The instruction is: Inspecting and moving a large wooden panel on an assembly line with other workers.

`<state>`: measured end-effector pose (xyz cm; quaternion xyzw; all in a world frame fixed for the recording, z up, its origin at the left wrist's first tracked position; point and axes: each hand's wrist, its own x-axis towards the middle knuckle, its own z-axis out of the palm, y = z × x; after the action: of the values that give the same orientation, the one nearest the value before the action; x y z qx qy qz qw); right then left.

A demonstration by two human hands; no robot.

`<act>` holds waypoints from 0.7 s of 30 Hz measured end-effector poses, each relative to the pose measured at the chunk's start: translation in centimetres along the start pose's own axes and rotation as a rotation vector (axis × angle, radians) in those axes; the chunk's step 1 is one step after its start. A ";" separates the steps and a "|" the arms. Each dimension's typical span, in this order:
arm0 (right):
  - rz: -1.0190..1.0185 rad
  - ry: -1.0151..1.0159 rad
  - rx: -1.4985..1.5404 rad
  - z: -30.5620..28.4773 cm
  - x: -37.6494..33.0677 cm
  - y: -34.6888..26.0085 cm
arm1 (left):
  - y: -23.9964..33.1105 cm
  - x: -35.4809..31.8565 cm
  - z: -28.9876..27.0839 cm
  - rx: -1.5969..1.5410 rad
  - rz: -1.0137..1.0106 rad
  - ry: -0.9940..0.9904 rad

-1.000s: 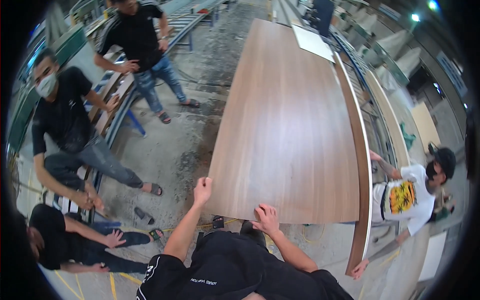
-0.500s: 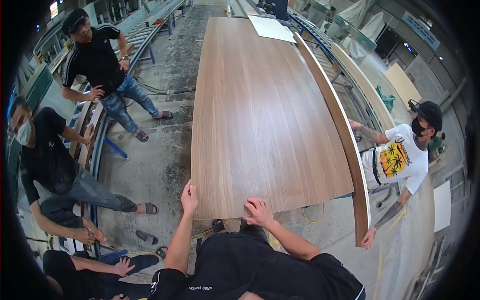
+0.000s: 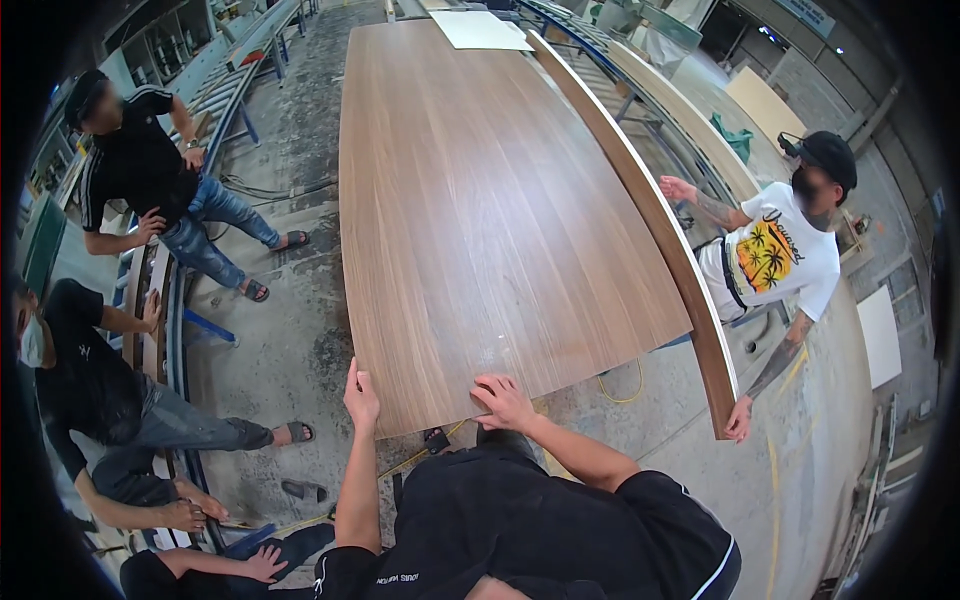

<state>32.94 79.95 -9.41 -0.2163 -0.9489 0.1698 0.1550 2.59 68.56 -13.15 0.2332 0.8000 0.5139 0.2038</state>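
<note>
A large wood-grain panel (image 3: 490, 220) lies flat in front of me, its long side running away from me. My left hand (image 3: 361, 397) is closed on its left edge, close to the near-left corner. On the near edge, my right hand (image 3: 503, 402) has its fingers bent over the top face, gripping the board; its thumb is hidden. Along the panel's right side stands a long brown strip (image 3: 640, 188) with a pale edge. A co-worker's hand (image 3: 739, 418) holds the strip's near end, which sticks out past the panel's corner.
A white sheet (image 3: 480, 30) lies at the panel's far end. The co-worker in a white shirt (image 3: 785, 250) stands at right. Several people in dark clothes are at left, one standing (image 3: 150, 150), beside roller conveyors (image 3: 235, 80). A sandal (image 3: 303, 490) and yellow cord (image 3: 628, 390) lie on the floor.
The panel and strip appear farther left in view, as does most of the surroundings. The right co-worker's far hand has come off the strip and is raised. Both my hands keep their hold.
</note>
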 end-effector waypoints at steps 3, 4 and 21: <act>-0.011 0.004 0.012 0.1 0.0 0.0 | -0.4 -0.2 -0.2 0.218 0.104 0.013; -0.009 0.007 0.014 0.2 0.1 -0.1 | -0.7 -0.2 -0.3 0.379 0.205 0.037; 0.005 -0.004 -0.015 0.0 -0.3 0.0 | 1.4 -1.7 0.9 0.666 0.436 -0.005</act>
<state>33.20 79.81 -9.48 -0.2196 -0.9499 0.1634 0.1510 4.67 68.76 -12.08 0.4521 0.8541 0.2570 0.0052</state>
